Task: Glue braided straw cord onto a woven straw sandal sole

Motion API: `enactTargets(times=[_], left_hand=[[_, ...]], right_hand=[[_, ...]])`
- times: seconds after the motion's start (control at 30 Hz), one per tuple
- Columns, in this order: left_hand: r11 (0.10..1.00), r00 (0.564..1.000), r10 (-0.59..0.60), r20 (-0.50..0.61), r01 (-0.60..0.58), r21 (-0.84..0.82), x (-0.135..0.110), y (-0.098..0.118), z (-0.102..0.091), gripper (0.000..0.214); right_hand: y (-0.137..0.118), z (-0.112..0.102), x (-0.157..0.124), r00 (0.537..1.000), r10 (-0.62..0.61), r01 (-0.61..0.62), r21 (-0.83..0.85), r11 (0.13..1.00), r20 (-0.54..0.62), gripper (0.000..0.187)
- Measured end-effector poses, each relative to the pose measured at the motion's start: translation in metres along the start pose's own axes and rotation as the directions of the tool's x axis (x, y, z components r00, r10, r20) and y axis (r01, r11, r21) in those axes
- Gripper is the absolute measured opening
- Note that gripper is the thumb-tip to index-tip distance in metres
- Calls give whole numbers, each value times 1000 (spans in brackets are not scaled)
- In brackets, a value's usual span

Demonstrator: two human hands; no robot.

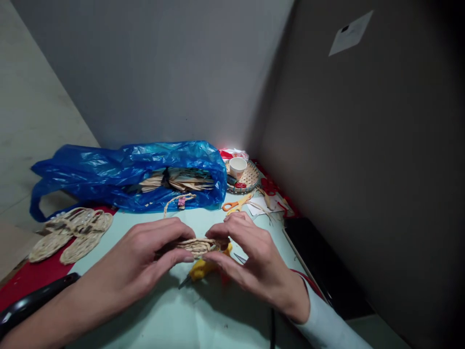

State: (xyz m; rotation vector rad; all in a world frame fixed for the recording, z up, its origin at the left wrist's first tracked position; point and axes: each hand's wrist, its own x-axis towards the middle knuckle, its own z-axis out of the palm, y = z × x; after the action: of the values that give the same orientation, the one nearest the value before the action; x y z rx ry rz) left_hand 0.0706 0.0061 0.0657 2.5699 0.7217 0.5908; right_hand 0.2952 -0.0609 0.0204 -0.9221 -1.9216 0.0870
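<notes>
A braided straw piece [198, 247], its coils seen nearly edge-on, is held up between both hands. My left hand [152, 254] pinches its left end with the thumb below and fingers above. At the other end, my right hand [245, 249] grips it the same way. The fingers cover both ends, so its full shape is hidden. Below the piece, on the pale green surface, lies a yellow tool [201, 269] with a dark pointed tip, looking like a glue gun and partly hidden by my hands. A pointed metal blade [240, 258] shows beside my right thumb.
Behind, a blue plastic bag [90, 169] holds straw bundles [189, 182]. Woven straw sandals [82, 245] lie left on red cloth. Orange-handled scissors [232, 206], a white cup [238, 167] on a woven tray [252, 177], and a black flat device [319, 261] are to the right.
</notes>
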Motion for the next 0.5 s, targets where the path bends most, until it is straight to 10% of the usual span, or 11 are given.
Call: enactTargets(times=[0.5], left_hand=[[844, 930, -294, 220, 361, -398, 14, 2, 13, 24]], right_hand=[[5, -14, 5, 973, 206, -226, 248, 942, 102, 10]])
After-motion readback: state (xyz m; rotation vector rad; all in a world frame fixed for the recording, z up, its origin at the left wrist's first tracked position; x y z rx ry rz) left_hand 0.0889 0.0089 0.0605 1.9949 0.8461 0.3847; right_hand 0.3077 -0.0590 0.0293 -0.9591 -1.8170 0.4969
